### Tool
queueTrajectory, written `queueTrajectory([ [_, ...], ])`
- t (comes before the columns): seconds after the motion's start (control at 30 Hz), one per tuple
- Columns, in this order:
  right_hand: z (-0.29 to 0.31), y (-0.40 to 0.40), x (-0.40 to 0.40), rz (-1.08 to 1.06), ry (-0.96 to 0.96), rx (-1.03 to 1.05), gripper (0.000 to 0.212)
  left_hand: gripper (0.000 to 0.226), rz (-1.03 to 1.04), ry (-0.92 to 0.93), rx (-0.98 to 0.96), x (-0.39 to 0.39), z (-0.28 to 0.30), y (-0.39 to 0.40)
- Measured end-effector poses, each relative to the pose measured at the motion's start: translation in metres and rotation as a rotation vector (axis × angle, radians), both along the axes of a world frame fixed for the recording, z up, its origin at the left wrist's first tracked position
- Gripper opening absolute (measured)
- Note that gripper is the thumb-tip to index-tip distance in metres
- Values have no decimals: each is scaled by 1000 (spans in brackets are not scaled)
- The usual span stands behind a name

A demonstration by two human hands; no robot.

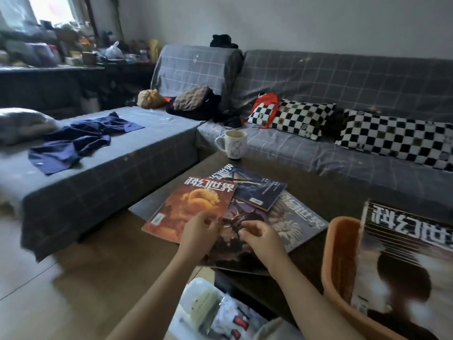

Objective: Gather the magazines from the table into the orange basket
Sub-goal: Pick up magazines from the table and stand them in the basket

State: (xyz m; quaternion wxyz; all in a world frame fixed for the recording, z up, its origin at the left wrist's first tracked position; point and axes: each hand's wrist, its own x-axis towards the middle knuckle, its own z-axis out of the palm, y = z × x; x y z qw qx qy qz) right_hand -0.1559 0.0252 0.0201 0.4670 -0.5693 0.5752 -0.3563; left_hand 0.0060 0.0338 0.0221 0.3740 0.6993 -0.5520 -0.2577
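Note:
Several magazines lie overlapped on the dark coffee table [318, 200]. An orange dragon-cover magazine [188, 204] is lifted at its near edge, where my left hand [199, 233] grips it. A dark blue magazine [257, 187] lies behind it, a grey one [294, 222] to the right, and a dark purple one [230, 244] beneath. My right hand [259, 235] hovers over the purple magazine with its fingers loosely curled and holds nothing. The orange basket [339, 256] stands at the right with one magazine [402, 261] upright inside it.
A white mug [234, 143] stands at the table's far corner. A grey sofa [343, 94] with checkered cushions wraps around behind and to the left. A white bin with wrappers [215, 312] sits on the floor by my arms.

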Motion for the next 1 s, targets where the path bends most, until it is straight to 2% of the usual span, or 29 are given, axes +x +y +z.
queueTrajectory([
  [0.07,-12,-8,13,3,-29,36,19,22,75,-28,20,14,-12,-6],
  [0.2,-22,-22,32,30,-50,128,42,19,179,-150,3,41,-35,-22],
  [0.37,-21,-34,49,58,-172,239,49,39,252,-328,113,70,-50,-41],
  [0.43,-18,-35,55,77,-210,276,40,45,279,-347,173,74,-50,-46],
  [0.53,-16,-38,58,73,-191,281,8,57,296,-377,242,79,-48,-49],
  [0.6,-18,-40,57,78,-122,237,9,63,325,-394,265,83,-44,-47],
  [0.77,-20,-36,58,45,77,175,15,52,401,-263,249,89,-37,-33],
  [0.83,-19,-31,57,-21,157,147,17,51,415,-135,253,93,-37,-23],
  [0.9,-18,-25,55,-54,212,138,28,49,417,11,257,94,-37,-9],
  [1.0,-15,-15,49,-54,212,150,33,27,388,137,228,97,-36,9],
])
